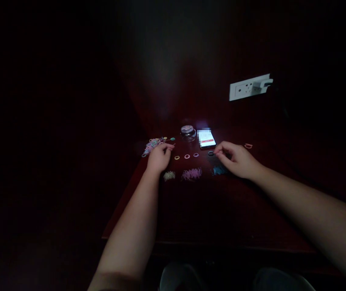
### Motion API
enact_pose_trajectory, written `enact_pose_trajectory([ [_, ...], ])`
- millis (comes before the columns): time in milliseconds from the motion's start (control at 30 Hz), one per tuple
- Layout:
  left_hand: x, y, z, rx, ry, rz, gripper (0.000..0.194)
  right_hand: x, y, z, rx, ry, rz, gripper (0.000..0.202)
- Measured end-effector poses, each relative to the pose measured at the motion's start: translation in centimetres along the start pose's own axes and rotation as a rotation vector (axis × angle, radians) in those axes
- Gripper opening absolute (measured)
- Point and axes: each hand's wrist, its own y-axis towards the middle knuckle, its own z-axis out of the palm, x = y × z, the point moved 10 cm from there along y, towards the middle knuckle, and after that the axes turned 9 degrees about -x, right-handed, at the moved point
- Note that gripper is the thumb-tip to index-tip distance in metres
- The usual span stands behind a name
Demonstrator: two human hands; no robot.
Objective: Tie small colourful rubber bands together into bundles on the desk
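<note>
Two bare hands are observed over one dark reddish table (209, 214), its surface smooth where light reaches it. The right hand (236, 160) has thumb and forefinger curved toward each other, tips close together at one grayish-blue ring (211, 153); whether they clamp it cannot be told. The left hand (160, 157) lies palm down at the near right edge of one mixed heap (153, 146) of small, thin, many-coloured bands, too tangled to count. Its fingers point inward; whether their tips meet or grip anything cannot be told.

Between the two sets of fingertips, three single rings lie apart in a row, left to right: one yellow ring (177, 157), one pink ring (187, 156) and one purple ring (196, 155). Nearer the person than these fingers are three sorted piles, stringy in texture: yellowish (169, 175), pinkish-purple (192, 174) and blue (219, 170), the last just beside the right hand.

Just beyond the left fingertips: one green ring (173, 139). Beyond the row: one rounded, clear-sided container (187, 133), glossy, and one flat rectangular phone (208, 138), screen lit, near the right fingertips. Right of those fingertips, past the knuckles, lie reddish bands (248, 146), count unclear. Farther up, one white socket plate (242, 89) carries one plug (264, 83).
</note>
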Motion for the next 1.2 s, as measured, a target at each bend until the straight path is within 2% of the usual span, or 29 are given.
enact_pose_trajectory([
  [67, 4.2, 0.2, -1.7, -0.158, 0.075, -0.228, 0.027, -0.1, 0.0, 0.0, 0.001, -0.014, 0.001, 0.007],
  [133, 7.5, -0.3, -1.8, -0.177, 0.137, -0.393, 0.027, -0.2, 0.0, 0.1, -0.001, -0.023, 0.003, 0.008],
  [200, 9.3, -0.7, -1.0, -0.139, 0.154, -0.431, 0.025, -0.1, -0.1, 0.1, -0.004, -0.021, 0.005, 0.008],
  [300, 10.5, -1.0, 0.6, -0.075, 0.162, -0.427, 0.021, 0.0, -0.1, 0.1, -0.001, -0.013, 0.016, 0.008],
  [467, 10.5, -1.0, 2.0, -0.033, 0.211, -0.373, 0.023, 0.3, -0.1, 0.3, 0.009, 0.019, 0.027, 0.006],
  [600, 10.0, -0.7, 1.9, -0.030, 0.287, -0.346, 0.029, 0.4, -0.2, 0.7, 0.022, 0.063, 0.029, 0.005],
  [767, 9.5, -0.4, 1.9, -0.010, 0.352, -0.323, 0.022, 0.4, -0.2, 0.9, 0.028, 0.063, 0.048, 0.006],
  [1200, 8.2, -0.2, 1.8, -0.008, 0.422, -0.284, 0.027, 0.7, -0.2, 1.3, 0.047, 0.038, 0.042, 0.008],
])
